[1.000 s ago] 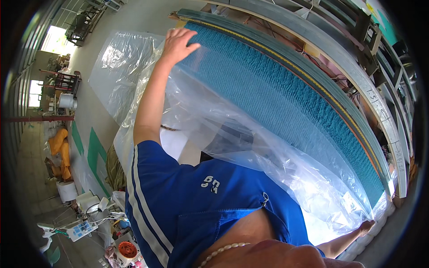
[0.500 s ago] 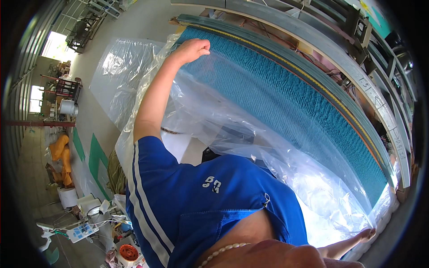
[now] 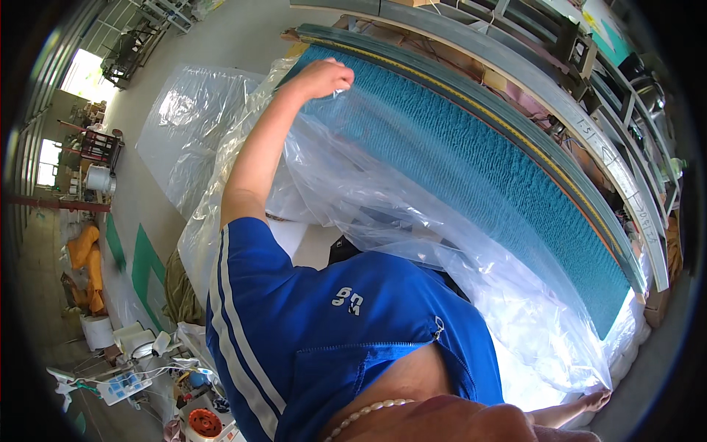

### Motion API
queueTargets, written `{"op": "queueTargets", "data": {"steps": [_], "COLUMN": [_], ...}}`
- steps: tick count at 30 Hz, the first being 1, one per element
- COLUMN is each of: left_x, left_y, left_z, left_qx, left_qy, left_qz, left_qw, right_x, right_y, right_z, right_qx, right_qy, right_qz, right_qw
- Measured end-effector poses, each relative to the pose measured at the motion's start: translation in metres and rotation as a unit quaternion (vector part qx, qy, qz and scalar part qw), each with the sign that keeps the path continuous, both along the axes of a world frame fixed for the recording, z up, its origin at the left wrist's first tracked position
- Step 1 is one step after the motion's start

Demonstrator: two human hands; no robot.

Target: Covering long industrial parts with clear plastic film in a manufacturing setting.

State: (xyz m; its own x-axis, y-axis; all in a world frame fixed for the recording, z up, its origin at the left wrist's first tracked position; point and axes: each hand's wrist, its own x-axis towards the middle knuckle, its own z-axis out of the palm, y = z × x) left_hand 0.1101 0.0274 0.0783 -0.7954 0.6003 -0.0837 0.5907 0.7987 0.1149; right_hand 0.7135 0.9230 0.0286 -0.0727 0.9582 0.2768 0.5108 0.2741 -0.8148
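A wide sheet of clear plastic film (image 3: 398,199) stretches between my two hands. At the upper left my left hand (image 3: 324,78) is closed on the film's edge, over the end of a long teal ribbed textile (image 3: 471,147). Far over at the lower right, my right hand (image 3: 595,400) pinches the film's other corner. The film overlaps the near part of the teal textile, which shows through it; its far strip lies uncovered. Loose folds of film hang between the textile and my body.
Along the textile's far side runs a dark rail with a yellow strip (image 3: 471,105). Beyond it are metal beams (image 3: 560,103) with wires. More film (image 3: 195,110) spreads over the floor at left. Orange cloth (image 3: 92,265), white spools (image 3: 99,179) and equipment (image 3: 125,387) stand farther left.
My right hand has shifted slightly down and left with its film corner, a little farther from the teal textile. My left hand keeps its hold near the same spot. The view has turned slightly.
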Motion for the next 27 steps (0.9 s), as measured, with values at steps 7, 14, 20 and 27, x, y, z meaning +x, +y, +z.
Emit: {"op": "queueTargets", "data": {"steps": [7,14,20,27], "left_x": [-0.029,-0.083,-0.126,-0.122], "left_y": [-0.030,-0.151,-0.085,-0.130], "left_z": [0.026,-0.032,-0.057,-0.084], "left_qx": [0.526,0.707,0.600,0.381], "left_qy": [-0.106,-0.071,0.122,0.334], "left_qz": [0.101,0.271,0.488,0.432], "left_qw": [0.838,0.650,0.622,0.747], "right_x": [0.024,-0.095,-0.130,-0.165], "right_y": [0.026,-0.029,-0.081,-0.087], "right_z": [0.012,0.072,0.096,0.064], "right_qx": [-0.050,-0.193,0.035,0.256], "right_qy": [0.170,0.362,0.183,0.024], "right_qz": [0.111,0.372,0.112,0.021], "right_qw": [0.978,0.833,0.976,0.966]}}
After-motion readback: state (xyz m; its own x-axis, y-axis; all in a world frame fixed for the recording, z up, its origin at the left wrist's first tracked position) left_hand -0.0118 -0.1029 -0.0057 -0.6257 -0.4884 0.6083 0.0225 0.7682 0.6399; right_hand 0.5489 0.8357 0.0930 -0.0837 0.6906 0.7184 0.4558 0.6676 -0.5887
